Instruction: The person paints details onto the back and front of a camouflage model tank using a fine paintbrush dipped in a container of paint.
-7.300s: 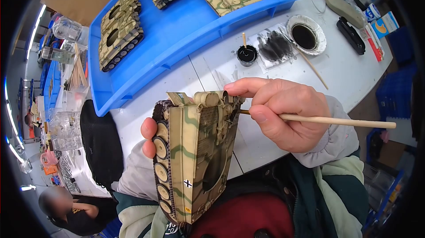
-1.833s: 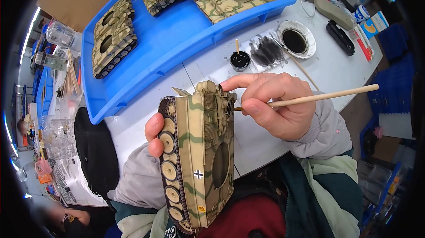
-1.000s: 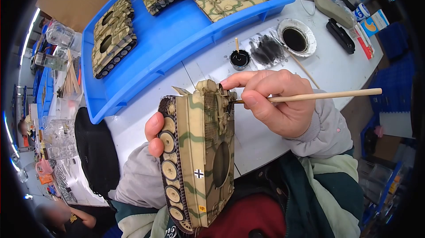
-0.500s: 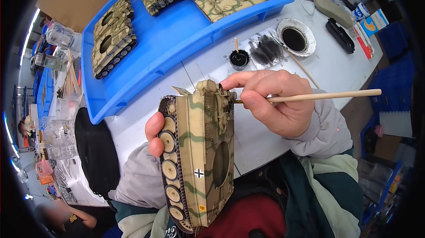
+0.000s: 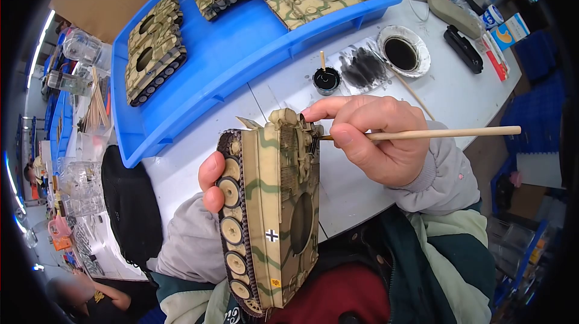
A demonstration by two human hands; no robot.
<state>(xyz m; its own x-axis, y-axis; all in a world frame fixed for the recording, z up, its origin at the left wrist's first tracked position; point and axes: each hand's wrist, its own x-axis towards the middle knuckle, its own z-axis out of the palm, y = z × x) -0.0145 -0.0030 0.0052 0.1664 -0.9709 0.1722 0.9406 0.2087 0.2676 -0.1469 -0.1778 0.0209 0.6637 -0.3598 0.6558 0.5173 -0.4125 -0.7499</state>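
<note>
A camouflage-painted model tank hull [image 5: 256,215] stands on end in front of me, its road wheels facing left and a round opening in its deck. My left hand [image 5: 212,182] is closed around it from behind; two fingertips show at the wheels and the rest is hidden. Between thumb and fingers, my right hand [image 5: 380,137] pinches a thin wooden-handled paintbrush [image 5: 452,133]. The brush tip meets small dark fittings at the hull's upper right end. My right index fingertip rests against that same end.
A blue tray [image 5: 211,89] holds several similar hulls [image 5: 155,53]. Behind my right hand are a small pot of black paint [image 5: 326,80], a black-smeared paper [image 5: 362,66] and a bowl of dark liquid [image 5: 401,53]. A black pouch [image 5: 129,209] lies at left; another person sits lower left.
Almost nothing differs. The brush handle's far end sits very slightly lower, while the hull and both hands stay in nearly the same place.
</note>
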